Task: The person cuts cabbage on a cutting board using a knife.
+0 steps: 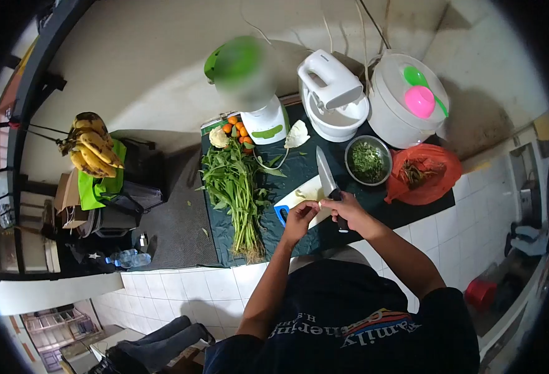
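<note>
My right hand is closed around a kitchen knife, its blade pointing up and away from me and its dark handle below the fingers. Close beside it, my left hand pinches a small pale piece of food that both hands' fingertips meet at; its kind is too small to tell. Both hands are over a white cutting board with a blue handle, where a few pale bits lie. Behind the knife stands a metal bowl of chopped greens.
Left of the board lies a bunch of leafy greens, with orange fruits behind. A blender, stand mixer and rice cooker line the wall. A red plastic bag sits right; bananas hang left.
</note>
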A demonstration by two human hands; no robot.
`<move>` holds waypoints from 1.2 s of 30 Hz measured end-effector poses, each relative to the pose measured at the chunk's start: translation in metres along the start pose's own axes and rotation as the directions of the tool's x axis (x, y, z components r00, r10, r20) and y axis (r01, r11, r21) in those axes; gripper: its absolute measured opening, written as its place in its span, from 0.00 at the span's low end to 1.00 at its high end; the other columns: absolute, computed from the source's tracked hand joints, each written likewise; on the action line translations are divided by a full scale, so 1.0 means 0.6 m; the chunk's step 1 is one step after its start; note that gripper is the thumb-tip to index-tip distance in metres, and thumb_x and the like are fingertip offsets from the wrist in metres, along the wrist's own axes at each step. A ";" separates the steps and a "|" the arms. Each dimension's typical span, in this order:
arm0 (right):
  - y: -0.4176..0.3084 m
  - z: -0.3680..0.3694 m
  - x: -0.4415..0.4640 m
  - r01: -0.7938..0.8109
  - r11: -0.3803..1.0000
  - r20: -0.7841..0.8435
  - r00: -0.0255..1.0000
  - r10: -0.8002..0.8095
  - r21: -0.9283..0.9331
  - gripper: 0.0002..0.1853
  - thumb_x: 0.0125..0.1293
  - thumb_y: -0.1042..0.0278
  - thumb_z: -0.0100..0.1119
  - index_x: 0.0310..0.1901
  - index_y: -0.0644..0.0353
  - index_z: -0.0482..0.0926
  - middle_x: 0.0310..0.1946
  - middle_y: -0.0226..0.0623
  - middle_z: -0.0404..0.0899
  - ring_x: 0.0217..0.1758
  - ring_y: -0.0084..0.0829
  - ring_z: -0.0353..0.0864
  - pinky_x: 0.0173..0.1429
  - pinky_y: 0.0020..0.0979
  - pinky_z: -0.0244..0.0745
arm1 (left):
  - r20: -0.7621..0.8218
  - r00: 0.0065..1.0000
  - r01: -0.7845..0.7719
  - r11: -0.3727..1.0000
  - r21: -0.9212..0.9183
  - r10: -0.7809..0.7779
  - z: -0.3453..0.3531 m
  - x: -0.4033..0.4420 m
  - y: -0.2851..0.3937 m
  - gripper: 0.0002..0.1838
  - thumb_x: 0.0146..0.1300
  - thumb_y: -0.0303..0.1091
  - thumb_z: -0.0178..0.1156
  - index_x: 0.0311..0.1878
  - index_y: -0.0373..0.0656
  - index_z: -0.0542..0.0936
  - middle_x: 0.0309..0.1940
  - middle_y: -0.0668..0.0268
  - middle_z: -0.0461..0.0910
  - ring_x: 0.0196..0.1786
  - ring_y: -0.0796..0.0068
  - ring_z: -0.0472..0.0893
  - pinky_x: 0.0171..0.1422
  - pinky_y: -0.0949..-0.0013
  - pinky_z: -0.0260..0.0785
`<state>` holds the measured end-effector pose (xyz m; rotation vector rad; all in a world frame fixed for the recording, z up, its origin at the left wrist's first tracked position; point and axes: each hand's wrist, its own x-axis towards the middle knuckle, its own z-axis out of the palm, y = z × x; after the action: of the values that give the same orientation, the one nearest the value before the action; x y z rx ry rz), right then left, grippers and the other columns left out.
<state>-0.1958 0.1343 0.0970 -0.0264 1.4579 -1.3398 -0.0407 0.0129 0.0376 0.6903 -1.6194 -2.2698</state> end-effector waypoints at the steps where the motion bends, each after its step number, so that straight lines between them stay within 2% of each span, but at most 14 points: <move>1: 0.008 0.000 -0.003 -0.006 1.000 -0.015 1.000 0.006 0.005 0.20 0.61 0.65 0.78 0.47 0.62 0.77 0.28 0.28 0.78 0.22 0.20 0.74 0.22 0.28 0.71 | 0.011 1.000 0.020 1.000 -0.013 -0.020 -0.003 -0.003 -0.002 0.08 0.74 0.27 0.64 0.53 0.37 0.84 0.46 0.68 0.86 0.50 0.79 0.83 0.61 0.72 0.73; 4: 0.018 0.004 -0.012 0.020 0.997 -0.046 0.999 -0.017 0.071 0.17 0.62 0.65 0.77 0.45 0.61 0.78 0.26 0.27 0.77 0.23 0.18 0.74 0.23 0.28 0.72 | 0.040 0.994 0.101 0.992 -0.077 -0.099 -0.004 -0.016 -0.001 0.10 0.75 0.29 0.63 0.54 0.36 0.84 0.51 0.67 0.86 0.54 0.77 0.82 0.65 0.68 0.74; 7: 0.018 0.009 -0.028 0.040 0.998 -0.091 0.995 -0.036 0.043 0.16 0.62 0.65 0.77 0.44 0.61 0.78 0.27 0.27 0.77 0.23 0.18 0.74 0.24 0.27 0.72 | 0.066 0.994 0.091 0.987 -0.129 -0.083 0.008 -0.031 0.005 0.11 0.73 0.29 0.65 0.55 0.37 0.82 0.51 0.65 0.86 0.56 0.74 0.83 0.65 0.67 0.74; 10: 0.020 0.012 -0.043 0.068 0.997 -0.050 0.997 -0.066 0.034 0.17 0.63 0.66 0.76 0.45 0.61 0.77 0.28 0.27 0.77 0.23 0.18 0.74 0.24 0.27 0.72 | 0.073 0.994 0.095 0.972 -0.215 -0.081 0.019 -0.038 0.001 0.13 0.71 0.27 0.67 0.55 0.38 0.80 0.51 0.64 0.85 0.57 0.72 0.84 0.64 0.67 0.74; 13: 0.019 0.017 -0.053 0.055 0.996 -0.048 0.997 -0.058 -0.063 0.16 0.63 0.66 0.74 0.46 0.59 0.78 0.31 0.25 0.77 0.24 0.16 0.72 0.26 0.25 0.71 | 0.095 0.993 0.092 0.977 -0.194 -0.075 0.015 -0.042 -0.005 0.12 0.70 0.26 0.68 0.54 0.37 0.80 0.50 0.65 0.85 0.56 0.73 0.84 0.63 0.69 0.75; 15: 0.015 0.019 -0.059 0.121 0.959 -0.121 0.980 -0.156 -0.256 0.19 0.63 0.67 0.74 0.49 0.63 0.75 0.32 0.27 0.78 0.23 0.18 0.74 0.24 0.26 0.70 | 0.097 0.995 0.042 0.987 -0.154 -0.028 0.011 -0.044 -0.006 0.09 0.72 0.25 0.65 0.52 0.37 0.79 0.49 0.64 0.85 0.56 0.71 0.85 0.63 0.68 0.76; 16: 0.014 0.017 -0.059 0.119 0.958 -0.113 0.982 -0.153 -0.261 0.19 0.63 0.67 0.74 0.49 0.63 0.75 0.32 0.27 0.78 0.23 0.18 0.74 0.24 0.26 0.70 | 0.087 0.996 0.039 0.987 -0.157 -0.026 0.009 -0.044 -0.009 0.09 0.72 0.25 0.65 0.52 0.37 0.79 0.49 0.64 0.85 0.56 0.71 0.85 0.63 0.68 0.76; 21: 0.018 0.003 -0.047 0.163 0.842 -0.109 0.961 -0.253 -0.514 0.24 0.62 0.63 0.75 0.52 0.65 0.73 0.32 0.33 0.80 0.20 0.21 0.76 0.20 0.27 0.70 | 0.060 0.998 -0.027 0.992 -0.126 0.035 0.010 -0.041 -0.027 0.07 0.72 0.24 0.65 0.49 0.38 0.78 0.48 0.64 0.84 0.54 0.73 0.84 0.61 0.67 0.76; 22: 0.015 -0.001 -0.046 0.165 0.836 -0.101 0.962 -0.253 -0.523 0.24 0.62 0.63 0.75 0.52 0.65 0.73 0.32 0.33 0.80 0.20 0.21 0.76 0.20 0.27 0.70 | 0.050 0.998 -0.034 0.991 -0.131 0.041 0.015 -0.040 -0.027 0.07 0.72 0.24 0.65 0.49 0.38 0.78 0.48 0.64 0.84 0.54 0.73 0.84 0.61 0.67 0.76; 24: 0.012 -0.007 -0.044 0.161 0.806 -0.075 0.966 -0.247 -0.569 0.28 0.61 0.61 0.75 0.54 0.69 0.72 0.35 0.40 0.82 0.20 0.28 0.82 0.19 0.30 0.77 | 0.047 0.999 -0.009 0.990 -0.142 0.016 0.024 -0.039 -0.025 0.07 0.72 0.25 0.64 0.50 0.39 0.78 0.49 0.64 0.84 0.54 0.73 0.84 0.62 0.66 0.76; 27: 0.014 -0.015 -0.037 0.183 0.766 -0.072 0.956 -0.286 -0.616 0.28 0.62 0.61 0.74 0.55 0.69 0.71 0.35 0.41 0.83 0.21 0.29 0.84 0.20 0.31 0.79 | 0.032 0.999 -0.004 0.988 -0.154 0.010 0.033 -0.034 -0.018 0.08 0.73 0.24 0.63 0.52 0.38 0.79 0.50 0.63 0.85 0.55 0.73 0.84 0.62 0.66 0.76; 31: 0.009 -0.018 -0.034 0.162 0.783 -0.076 0.963 -0.258 -0.600 0.27 0.62 0.62 0.73 0.54 0.69 0.71 0.34 0.42 0.84 0.24 0.31 0.86 0.21 0.33 0.81 | 0.043 0.998 -0.047 0.987 -0.151 0.055 0.038 -0.027 -0.021 0.11 0.73 0.23 0.63 0.56 0.36 0.81 0.51 0.62 0.85 0.55 0.73 0.84 0.64 0.67 0.75; 33: 0.015 -0.018 -0.035 0.214 0.785 -0.098 0.939 -0.328 -0.581 0.24 0.62 0.64 0.71 0.52 0.69 0.72 0.32 0.41 0.84 0.26 0.32 0.87 0.21 0.33 0.81 | 0.086 0.996 -0.033 0.999 -0.009 0.034 0.038 -0.027 -0.028 0.14 0.73 0.22 0.62 0.59 0.34 0.81 0.52 0.61 0.86 0.54 0.71 0.85 0.64 0.67 0.76; 36: 0.018 -0.021 -0.039 0.232 0.771 -0.080 0.936 -0.343 -0.593 0.22 0.62 0.65 0.71 0.50 0.68 0.73 0.33 0.42 0.84 0.27 0.35 0.87 0.22 0.34 0.82 | 0.020 1.000 0.016 0.994 -0.112 -0.014 0.042 -0.035 -0.033 0.12 0.73 0.23 0.63 0.57 0.33 0.83 0.51 0.61 0.87 0.55 0.73 0.85 0.64 0.69 0.76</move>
<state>-0.1887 0.1618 0.1017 -0.5612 2.0450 -1.1033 -0.0352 0.0501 0.0305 0.6569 -1.4860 -2.3641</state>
